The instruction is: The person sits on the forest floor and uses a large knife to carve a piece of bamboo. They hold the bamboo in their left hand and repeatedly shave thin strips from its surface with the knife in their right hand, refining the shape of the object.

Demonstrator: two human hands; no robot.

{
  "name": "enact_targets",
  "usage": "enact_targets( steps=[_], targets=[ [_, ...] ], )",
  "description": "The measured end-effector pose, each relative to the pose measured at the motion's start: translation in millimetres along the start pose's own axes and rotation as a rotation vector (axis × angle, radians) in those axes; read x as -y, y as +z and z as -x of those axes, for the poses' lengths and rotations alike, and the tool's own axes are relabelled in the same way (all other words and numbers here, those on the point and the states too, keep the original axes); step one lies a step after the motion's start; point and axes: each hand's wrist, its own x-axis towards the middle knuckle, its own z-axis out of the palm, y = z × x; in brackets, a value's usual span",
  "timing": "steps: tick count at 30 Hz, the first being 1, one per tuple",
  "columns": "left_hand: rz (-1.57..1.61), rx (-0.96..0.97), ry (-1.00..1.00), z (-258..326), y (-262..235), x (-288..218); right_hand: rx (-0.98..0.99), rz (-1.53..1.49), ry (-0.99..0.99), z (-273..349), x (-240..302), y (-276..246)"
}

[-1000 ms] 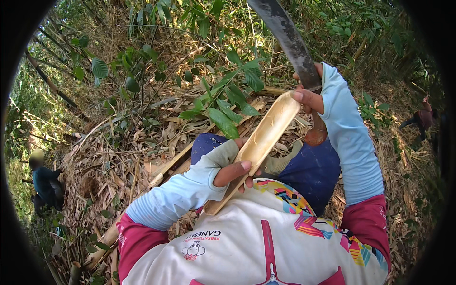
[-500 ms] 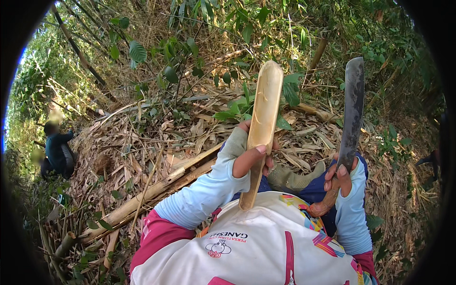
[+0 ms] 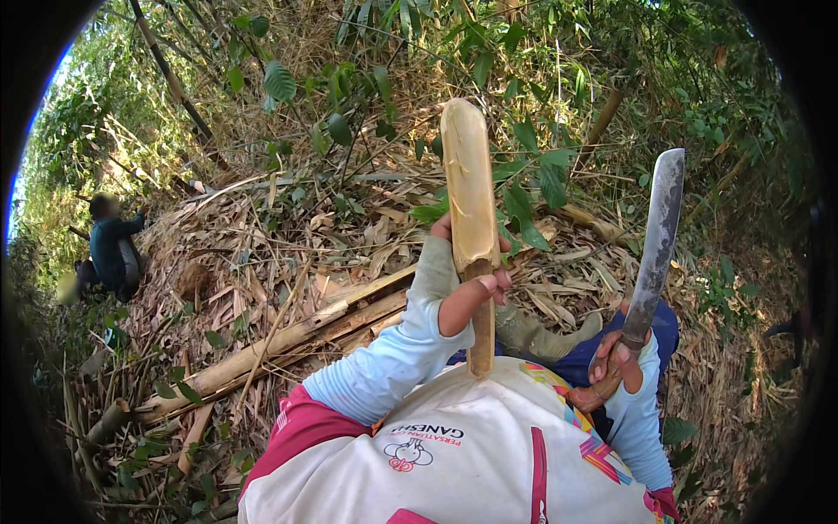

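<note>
My left hand (image 3: 471, 288) grips a pale split-bamboo scoop (image 3: 469, 179) by its narrow lower part, thumb across the front. Its broad, rounded upper end points away from me, and the narrow end reaches down to my shirt. My right hand (image 3: 621, 360) is wrapped round the brown wooden handle of a machete (image 3: 656, 236). The dark, worn blade points up and slightly right, apart from the bamboo. Both things are held in front of my body, above my bent legs.
Split bamboo poles (image 3: 288, 349) lie on the dry leaf litter (image 3: 236, 306) to my left. Green leafy stems (image 3: 532, 188) grow just beyond my hands. Another person (image 3: 115, 249) is farther off at the left. Dense bamboo and brush stand at the back.
The bamboo scoop has turned more upright and shifted slightly left, its hollow face now turned more toward me. The machete has lowered and tilted to the right. Both hands keep their hold.
</note>
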Motion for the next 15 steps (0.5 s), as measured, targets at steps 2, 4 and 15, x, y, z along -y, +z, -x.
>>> enact_targets(
  steps=[2,4,15],
  targets=[
    [-0.007,-0.012,0.015,1,1,0,0.014,-0.017,0.015,3,-2,2],
    [-0.020,-0.026,0.026,3,1,1,0.008,0.010,0.026,6,1,8],
    [-0.021,-0.058,0.063,6,-3,2,-0.039,0.116,-0.014,7,-4,12]
  ],
)
